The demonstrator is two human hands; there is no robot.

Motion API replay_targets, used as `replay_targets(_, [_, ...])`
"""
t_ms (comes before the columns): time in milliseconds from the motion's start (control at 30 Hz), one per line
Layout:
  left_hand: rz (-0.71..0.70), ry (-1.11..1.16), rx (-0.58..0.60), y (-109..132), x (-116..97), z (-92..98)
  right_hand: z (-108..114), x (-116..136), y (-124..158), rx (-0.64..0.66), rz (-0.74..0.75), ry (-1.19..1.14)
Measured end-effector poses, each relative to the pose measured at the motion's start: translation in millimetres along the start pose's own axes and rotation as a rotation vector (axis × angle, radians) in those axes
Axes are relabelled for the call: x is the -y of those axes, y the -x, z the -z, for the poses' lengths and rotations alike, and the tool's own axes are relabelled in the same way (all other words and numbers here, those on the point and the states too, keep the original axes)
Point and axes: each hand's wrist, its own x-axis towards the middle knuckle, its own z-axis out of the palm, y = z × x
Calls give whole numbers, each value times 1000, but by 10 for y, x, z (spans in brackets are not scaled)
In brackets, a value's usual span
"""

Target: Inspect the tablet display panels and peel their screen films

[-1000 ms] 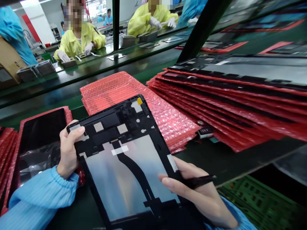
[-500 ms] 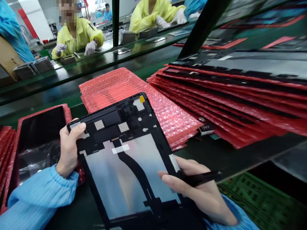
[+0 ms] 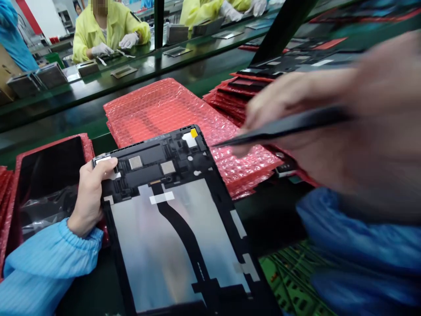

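Note:
My left hand (image 3: 88,193) grips the upper left corner of an open tablet frame (image 3: 171,219), thumb on top. The frame is black, with a silver back plate and a black flex cable running down its middle. My right hand (image 3: 345,127) is raised close to the camera and blurred. Its fingers are closed on black tweezers (image 3: 283,127), whose tip points left, above the frame's upper right corner near a yellow tab (image 3: 194,132).
Red bubble-wrap bags (image 3: 171,109) lie behind the frame. A stack of tablets in red wrap (image 3: 237,94) sits at the right, another wrapped tablet (image 3: 46,175) at the left. A green crate (image 3: 292,281) is below. Workers in yellow coats (image 3: 105,30) sit across the belt.
My right hand has let go of the frame's right edge and risen toward the camera with the tweezers. The left hand keeps its grip on the frame.

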Motion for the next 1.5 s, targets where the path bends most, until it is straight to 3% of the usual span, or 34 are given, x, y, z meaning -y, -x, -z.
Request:
replay_targets(133, [28,39,4,-2,-5,-11,-247,106,-237,287,50,-55])
replay_targets(300, [37,29,15,-7,10,-12,-386,-69,-390,376,-56,-286])
replay_targets(400, [46,15,14,-4,19,-4,-385,-124,-395,335,-20,-371])
replay_targets(600, [33,-3,1,24,7,7,-249,-197,-355,90,91,-291])
replay_targets(867, [51,30,-16,22,-13,-4,-161,-173,-343,139,51,-231])
replay_targets(1067, [71,24,-11,44,-48,0,91,-103,51,357,13,80])
replay_targets(1167, [82,4,1,49,-58,-1,172,-212,421,332,-19,205])
replay_targets(1333, [64,-9,-47,49,-69,-8,46,-419,936,298,-202,6])
replay_targets(1500, [52,9,-45,27,-85,-4,-115,-451,1092,530,-142,-99])
